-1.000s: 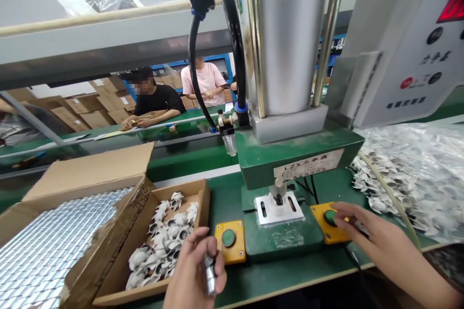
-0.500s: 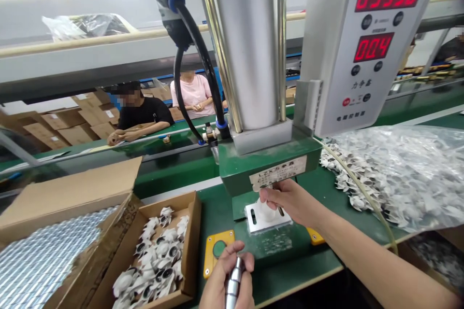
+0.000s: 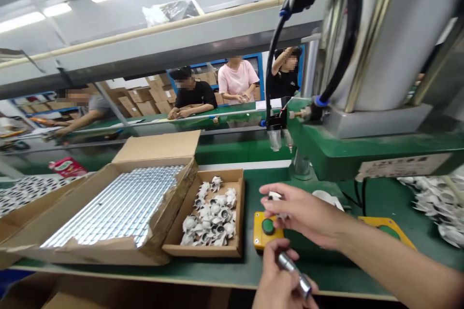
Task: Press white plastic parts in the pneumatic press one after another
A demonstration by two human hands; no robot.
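Observation:
My left hand is closed around a shiny metal tube with grooved rings, low in front of the press. Above it, my right hand pinches a small white plastic part, mostly covered by the fingers. That hand is over the yellow button box with a green button, left of the green press head. Partly behind my right wrist shows the white fixture of the press. A shallow cardboard tray of similar white finned parts stands to the left.
A larger open carton holds rows of shiny metal tubes. More white parts lie at the right. A second yellow button box sits right of my forearm. Several people work across the green bench.
My right hand has come away from the press fixture, moving left with a white part in its fingers. The view has swung left; my left hand still holds the metal tube.

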